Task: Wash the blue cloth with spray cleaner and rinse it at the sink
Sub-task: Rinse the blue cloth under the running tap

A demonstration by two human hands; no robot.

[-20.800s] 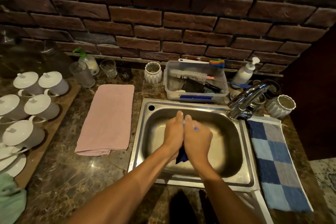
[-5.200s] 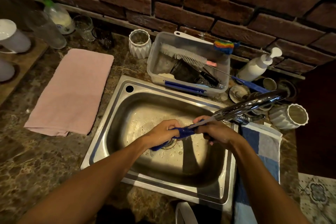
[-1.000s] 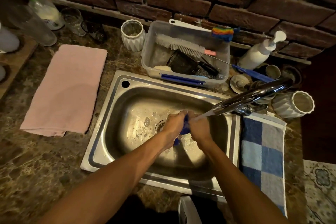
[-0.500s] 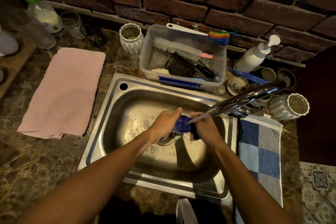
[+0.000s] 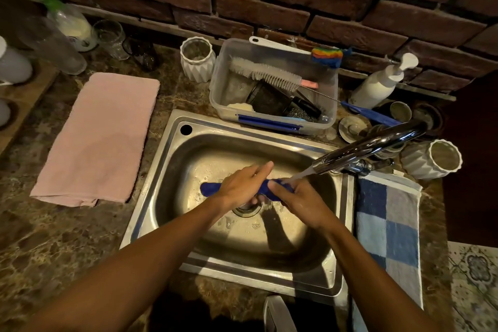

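The blue cloth, twisted into a long roll, is stretched across the steel sink above the drain. My left hand grips its middle, with the cloth's left end sticking out past it. My right hand grips the right end. Water runs from the chrome tap onto the cloth between my hands. The spray cleaner bottle with a green trigger stands at the back left by the brick wall.
A pink towel lies left of the sink, a blue checked towel right of it. Behind the sink sit a clear tub of brushes, a white pump bottle, white ribbed cups and glasses.
My hands have drawn apart along the cloth, and its left end now shows beyond my left hand. The water keeps running.
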